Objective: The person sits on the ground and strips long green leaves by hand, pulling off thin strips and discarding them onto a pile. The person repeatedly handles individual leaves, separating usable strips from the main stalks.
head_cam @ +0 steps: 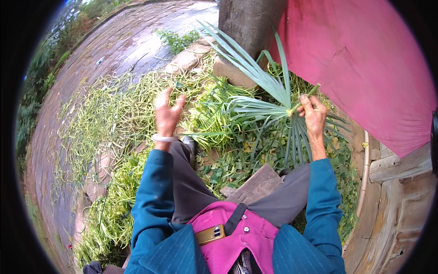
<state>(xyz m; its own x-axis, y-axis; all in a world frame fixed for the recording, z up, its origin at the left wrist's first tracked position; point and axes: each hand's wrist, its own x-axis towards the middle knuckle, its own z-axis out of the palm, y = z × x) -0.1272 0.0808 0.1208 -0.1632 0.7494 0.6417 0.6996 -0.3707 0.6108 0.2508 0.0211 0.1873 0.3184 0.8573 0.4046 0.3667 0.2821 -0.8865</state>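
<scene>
My right hand grips the cut green stalk of a fan palm leaf. Its long narrow blades are split apart and spread to the left, upward and down below the hand. My left hand, blurred, is raised with thumb and fingers apart and nothing visible in it. A pale bangle circles that wrist. Below and between the hands lie bundled yellow-green stems, probably long bean pods or vine stalks, partly covered by the palm blades.
Loose stems spread across the ground at left, beside a stone edging. Picked leaves surround a wooden board between my legs. A wooden post on a stone base and a pink sheet stand ahead and right.
</scene>
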